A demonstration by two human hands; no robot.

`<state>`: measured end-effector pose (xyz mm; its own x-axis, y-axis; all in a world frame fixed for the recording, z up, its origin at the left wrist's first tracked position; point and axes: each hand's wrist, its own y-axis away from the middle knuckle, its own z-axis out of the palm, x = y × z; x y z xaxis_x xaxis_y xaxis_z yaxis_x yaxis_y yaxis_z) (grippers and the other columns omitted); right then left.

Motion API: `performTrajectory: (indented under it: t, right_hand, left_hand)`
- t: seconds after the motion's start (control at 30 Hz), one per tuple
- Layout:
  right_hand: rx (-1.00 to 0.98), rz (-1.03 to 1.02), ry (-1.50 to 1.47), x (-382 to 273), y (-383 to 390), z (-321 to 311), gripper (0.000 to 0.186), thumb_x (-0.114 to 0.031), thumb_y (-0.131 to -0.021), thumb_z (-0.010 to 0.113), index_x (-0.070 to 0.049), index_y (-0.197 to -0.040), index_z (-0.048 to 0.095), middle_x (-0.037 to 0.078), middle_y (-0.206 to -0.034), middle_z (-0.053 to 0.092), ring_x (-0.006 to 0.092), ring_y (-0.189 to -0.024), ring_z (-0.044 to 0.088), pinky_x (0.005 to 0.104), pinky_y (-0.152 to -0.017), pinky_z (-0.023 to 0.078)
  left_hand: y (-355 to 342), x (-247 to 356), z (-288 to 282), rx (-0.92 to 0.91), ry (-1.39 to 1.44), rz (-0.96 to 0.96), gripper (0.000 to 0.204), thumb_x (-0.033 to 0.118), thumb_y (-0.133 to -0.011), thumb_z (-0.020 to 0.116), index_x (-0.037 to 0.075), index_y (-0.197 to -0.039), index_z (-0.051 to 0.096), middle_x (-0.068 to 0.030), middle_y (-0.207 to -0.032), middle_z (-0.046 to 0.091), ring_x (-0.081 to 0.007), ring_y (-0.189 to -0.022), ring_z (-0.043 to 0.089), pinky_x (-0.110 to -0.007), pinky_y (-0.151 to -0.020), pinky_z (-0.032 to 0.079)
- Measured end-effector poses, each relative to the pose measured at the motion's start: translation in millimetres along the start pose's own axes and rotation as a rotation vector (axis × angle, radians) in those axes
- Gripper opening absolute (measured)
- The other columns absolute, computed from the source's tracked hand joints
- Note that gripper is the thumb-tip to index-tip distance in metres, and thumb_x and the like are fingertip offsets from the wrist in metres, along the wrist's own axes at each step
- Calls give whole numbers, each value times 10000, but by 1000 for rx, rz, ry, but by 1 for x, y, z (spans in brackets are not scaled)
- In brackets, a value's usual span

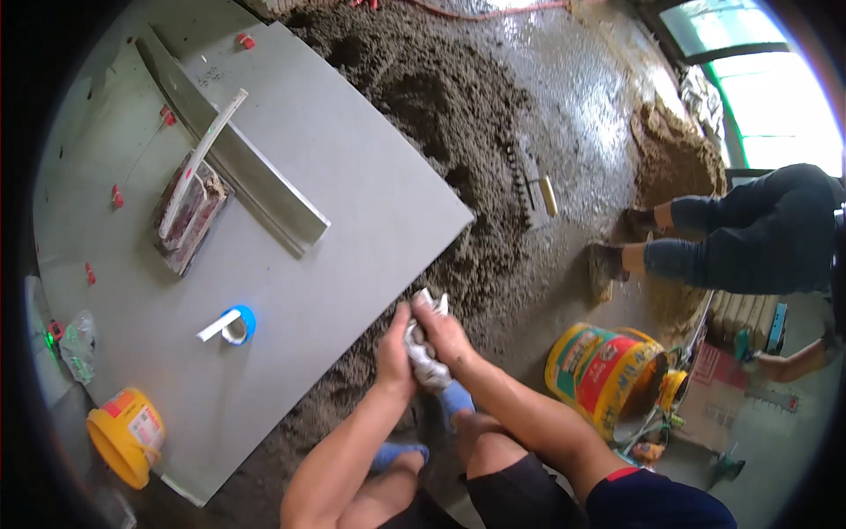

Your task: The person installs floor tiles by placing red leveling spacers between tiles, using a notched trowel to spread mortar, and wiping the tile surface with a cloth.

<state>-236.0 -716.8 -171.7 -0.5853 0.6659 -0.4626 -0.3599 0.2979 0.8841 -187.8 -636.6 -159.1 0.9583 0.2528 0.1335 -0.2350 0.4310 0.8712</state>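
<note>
My left hand [397, 357] and my right hand [447, 338] meet in front of me, fingers closed around a crumpled whitish-grey covering [426, 363]. It sits just beyond the blue sock [456, 398] on one of my bent legs; I cannot tell whether it is a shoe, a plastic cover or a cloth. A pale end of it pokes up between my fingertips. Dark wet mortar [476, 264] lies beyond my hands, and the corner side of a large grey tile [352, 264] runs close to my left hand.
On the tile lie a metal straightedge [273, 198], a block-shaped tool with a pale handle [189, 212], a blue ring [248, 326] and red clips. A yellow bucket [110, 441] stands left. Rightward are a notched trowel [548, 196], a tipped bucket [586, 370] and a bending person [749, 234].
</note>
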Motion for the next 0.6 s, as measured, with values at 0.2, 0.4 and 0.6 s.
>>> performTrajectory:
  t: [0.2,0.4,0.6]
  right_hand:
    - [544,-611,932,-34,47,-74,356,-397,-970,571,-67,-926,696,192,-913,706,450,-735,633,503,-631,489]
    - [532,-682,1608,-50,118,-114,637,-285,-939,497,-62,-1516,347,189,-1580,284,367,-1489,206,629,-1179,98]
    - [258,-712,2016,-69,250,-86,649,-292,-909,506,5,-1477,405,260,-1567,297,441,-1474,214,573,-1198,108]
  left_hand:
    - [45,-48,69,110,-339,234,343,297,-1043,501,-7,-1106,647,-67,-1047,654,-148,-963,604,-303,-849,494]
    - [115,-66,114,-5,-308,192,492,371,-1037,513,-17,-1338,479,-116,-1232,592,-202,-1110,592,-354,-952,481]
    - [146,-67,134,84,-961,313,334,201,-951,602,-52,-1169,607,-166,-1061,698,-231,-961,659,-347,-855,515]
